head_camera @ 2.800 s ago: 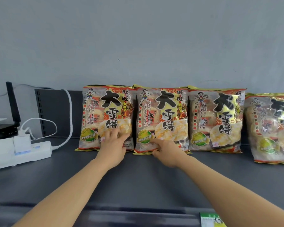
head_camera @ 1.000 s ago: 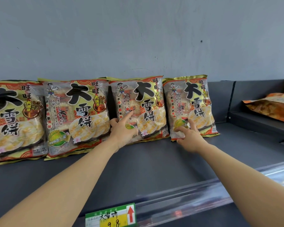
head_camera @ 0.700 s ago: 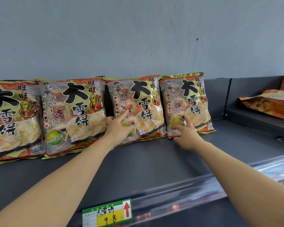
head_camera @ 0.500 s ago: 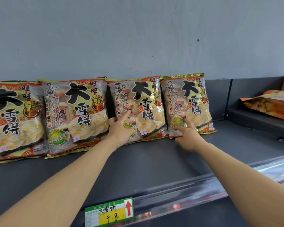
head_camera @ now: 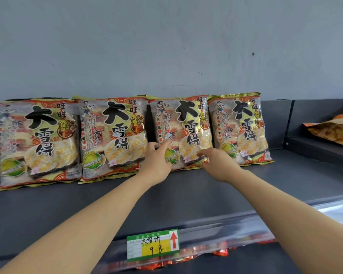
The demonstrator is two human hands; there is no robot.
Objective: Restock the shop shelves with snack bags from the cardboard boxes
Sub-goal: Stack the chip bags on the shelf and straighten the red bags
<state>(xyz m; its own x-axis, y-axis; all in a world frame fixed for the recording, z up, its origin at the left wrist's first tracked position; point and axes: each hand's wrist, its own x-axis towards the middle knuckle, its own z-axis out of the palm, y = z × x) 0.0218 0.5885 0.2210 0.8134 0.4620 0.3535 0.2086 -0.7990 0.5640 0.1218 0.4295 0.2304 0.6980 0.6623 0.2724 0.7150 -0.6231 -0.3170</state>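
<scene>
step in hand, i'd say: squaring up the 3rd bag [head_camera: 186, 131] in the row. l hand [head_camera: 158, 162] is spread, straight fingers pressing the bag's lower front. r hand [head_camera: 219, 164] has fingers curled and seems to pinch its lower r corner. to do it well: ease the base back w/ flat fingers, go light so the crackers don't crack, line edges up w/ 2nd bag [head_camera: 115, 135] & 4th bag [head_camera: 240, 127], print facing out. looks: glossy clear/gold film, red trim, big black characters, pale round crackers showing. it stands on the dark shelf [head_camera: 186, 198], leaning on the wall [head_camera: 166, 46].
</scene>
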